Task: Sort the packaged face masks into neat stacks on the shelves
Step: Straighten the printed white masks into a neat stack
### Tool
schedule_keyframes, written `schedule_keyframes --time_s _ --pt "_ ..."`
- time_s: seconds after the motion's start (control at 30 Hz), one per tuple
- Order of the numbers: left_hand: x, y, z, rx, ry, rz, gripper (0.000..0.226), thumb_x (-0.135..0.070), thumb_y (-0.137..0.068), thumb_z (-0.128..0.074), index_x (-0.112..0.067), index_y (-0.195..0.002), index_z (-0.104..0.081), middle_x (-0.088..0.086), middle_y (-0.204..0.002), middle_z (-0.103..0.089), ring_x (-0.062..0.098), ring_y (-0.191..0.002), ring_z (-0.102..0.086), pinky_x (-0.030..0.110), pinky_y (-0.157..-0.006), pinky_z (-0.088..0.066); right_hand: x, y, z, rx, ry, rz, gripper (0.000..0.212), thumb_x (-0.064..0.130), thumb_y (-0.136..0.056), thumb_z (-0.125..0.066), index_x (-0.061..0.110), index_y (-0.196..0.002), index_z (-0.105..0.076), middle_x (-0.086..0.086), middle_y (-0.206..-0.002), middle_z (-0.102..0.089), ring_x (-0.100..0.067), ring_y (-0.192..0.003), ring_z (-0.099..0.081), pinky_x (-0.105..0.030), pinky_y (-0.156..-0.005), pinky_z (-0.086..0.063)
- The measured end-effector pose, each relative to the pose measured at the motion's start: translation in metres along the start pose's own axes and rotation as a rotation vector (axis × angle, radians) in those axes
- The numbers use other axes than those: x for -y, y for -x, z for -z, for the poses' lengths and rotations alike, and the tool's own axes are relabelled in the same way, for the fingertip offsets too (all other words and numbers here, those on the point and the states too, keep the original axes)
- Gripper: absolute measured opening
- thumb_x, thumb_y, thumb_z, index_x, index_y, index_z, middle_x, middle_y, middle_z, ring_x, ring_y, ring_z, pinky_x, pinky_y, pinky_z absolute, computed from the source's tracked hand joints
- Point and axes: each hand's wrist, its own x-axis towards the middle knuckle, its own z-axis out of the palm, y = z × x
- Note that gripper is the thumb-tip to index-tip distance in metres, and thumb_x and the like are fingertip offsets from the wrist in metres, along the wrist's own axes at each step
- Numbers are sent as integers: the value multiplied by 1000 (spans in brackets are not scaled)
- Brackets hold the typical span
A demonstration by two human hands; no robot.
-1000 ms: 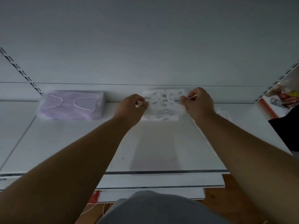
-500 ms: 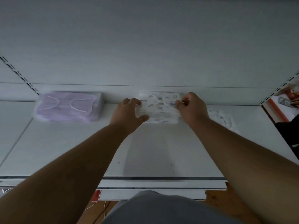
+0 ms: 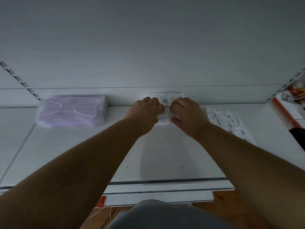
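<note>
- Plastic-wrapped patterned mask stack [image 3: 166,103] sits at shelf [image 3: 82,146] back edge, mid-span, against the back panel, prob. so it squares up.
- Left hand [image 3: 145,109] and right hand [image 3: 186,111] rest over it, fingers curled down on top, thumbs at the front edge: pressing/aligning, by the look.
- Purple mask stack [image 3: 72,111] toward back-left, already neat.
- Loose patterned packs [image 3: 227,121] lie askew toward back-right, likely next.

- One stack of purple mask packs [image 3: 71,111] on the shelf [image 3: 66,154].
- One stack of white printed mask packs [image 3: 166,104] at the back, middle.
- One loose spread of printed packs [image 3: 229,121] on the right; their number cannot be told.
- Two hands: left hand [image 3: 145,111], right hand [image 3: 188,114].
</note>
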Motion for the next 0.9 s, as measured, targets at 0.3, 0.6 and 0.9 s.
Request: schedule_keyframes --time_s 0.3,0.6,0.9 --pt "-7 2 -4 -51 -22 22 43 -23 -90 -64 -25 -131 -52 4 -130 -49 27 -116 -48 40 -94 -47 8 2 0 6 56 -76 33 19 -72 -80 10 -101 -66 -9 -110 -61 -34 -104 -57 -42 -89 -47" --pt "-25 13 2 -150 46 65 47 -33 -88 -68 -22 -132 -54 3 -132 -52 25 -123 -48 39 -104 -40 10 15 13 -47 2 -142 31 22 -85 -72 7 -111 -65 -12 -117 -63 -34 -112 -58 -44 -93 -47" --pt "-102 36 -8 -91 387 59 29 -31 -93 -58 -26 -121 -62 -2 -123 -57 19 -114 -52 32 -101 -43 -4 86 41 -138 -108 -312 15 18 -92 -62 8 -103 -64 -10 -107 -64 -32 -102 -59 -43 -88 -49"
